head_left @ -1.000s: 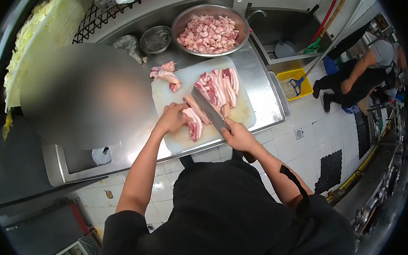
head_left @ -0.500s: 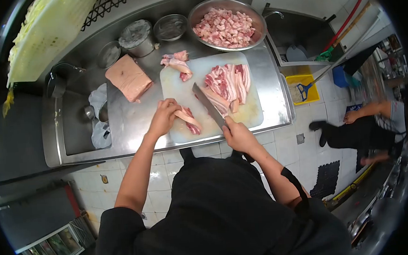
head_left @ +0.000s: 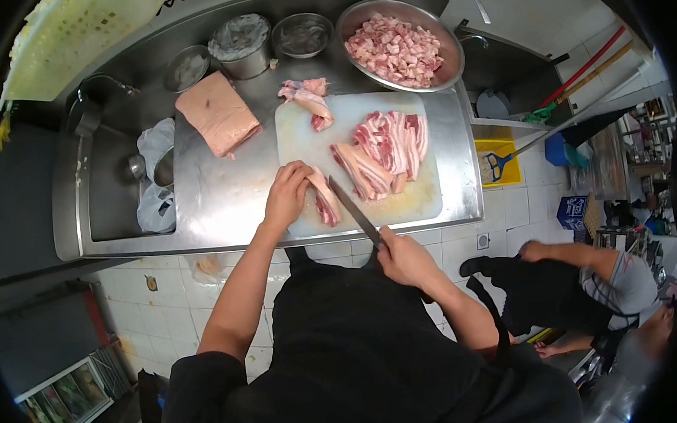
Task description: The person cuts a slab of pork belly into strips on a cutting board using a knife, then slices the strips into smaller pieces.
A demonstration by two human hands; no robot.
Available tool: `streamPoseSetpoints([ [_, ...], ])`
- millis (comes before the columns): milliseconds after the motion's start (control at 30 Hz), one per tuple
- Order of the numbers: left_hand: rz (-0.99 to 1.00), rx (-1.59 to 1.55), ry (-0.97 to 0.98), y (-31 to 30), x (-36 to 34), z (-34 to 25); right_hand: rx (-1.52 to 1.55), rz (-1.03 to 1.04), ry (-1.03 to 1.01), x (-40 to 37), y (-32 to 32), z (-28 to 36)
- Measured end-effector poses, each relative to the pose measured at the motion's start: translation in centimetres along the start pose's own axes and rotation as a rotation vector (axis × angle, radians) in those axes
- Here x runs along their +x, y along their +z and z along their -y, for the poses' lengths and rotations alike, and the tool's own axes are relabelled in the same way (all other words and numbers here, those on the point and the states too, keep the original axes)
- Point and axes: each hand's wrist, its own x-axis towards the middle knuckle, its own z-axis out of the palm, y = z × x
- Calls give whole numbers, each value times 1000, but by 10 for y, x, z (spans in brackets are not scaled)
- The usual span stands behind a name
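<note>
My left hand (head_left: 286,190) pinches the upper end of a thick strip of pork belly (head_left: 325,201) at the near left of the white cutting board (head_left: 296,146). My right hand (head_left: 406,257) is closed round the handle of a kitchen knife (head_left: 355,210). The blade slants up and left, its tip just right of that strip. Several sliced strips of pork belly (head_left: 387,148) lie overlapped on the right of the board. Pork trimmings (head_left: 308,98) sit across the board's far left corner. A skin-on pork slab (head_left: 214,110) rests on the steel counter to the left.
Diced meat (head_left: 397,49) fills a large steel bowl (head_left: 458,58) at the back. Beside it are a small metal bowl (head_left: 303,35) and a plastic-covered pot (head_left: 241,47). Left is a sink (head_left: 114,213) holding plastic bags. A person in a dark apron (head_left: 541,288) is at the right.
The knife has moved left across the board, away from the sliced strips and up to the held strip. My left hand has turned that strip more upright. The other person has come closer.
</note>
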Motion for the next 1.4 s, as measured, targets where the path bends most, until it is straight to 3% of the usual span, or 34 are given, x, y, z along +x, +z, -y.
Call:
streamPoseSetpoints([
  [167, 65, 10, -4, -6, 11, 3, 16, 190, -53, -18, -21, -5],
  [333, 131, -95, -22, 0, 2, 2, 29, -61, 52, -16, -12, -14],
  [400, 76, -99, -43, 13, -6, -10, 20, -47, 108, -3, 0, -19],
  [467, 25, -103, -29, 21, -7, -21, 18, -126, -8, 14, 17, -29],
  [533, -27, -194, -205, 27, -11, -27, 0, -91, 23, 29, 23, -19],
  [800, -278, -224, -261, 47, -20, -36, 33, -127, -18, 54, 27, 5],
  [900, -180, -193, -177, 34, -18, -26, 10, -120, 15, 57, 29, -1],
  [967, -71, -6, -2, 25, -13, -15, 9, -104, 31, 60, 31, -5],
  [1400, 260, -15, 249, 9, 15, 10, 214, -66, 70, 37, 18, 44],
])
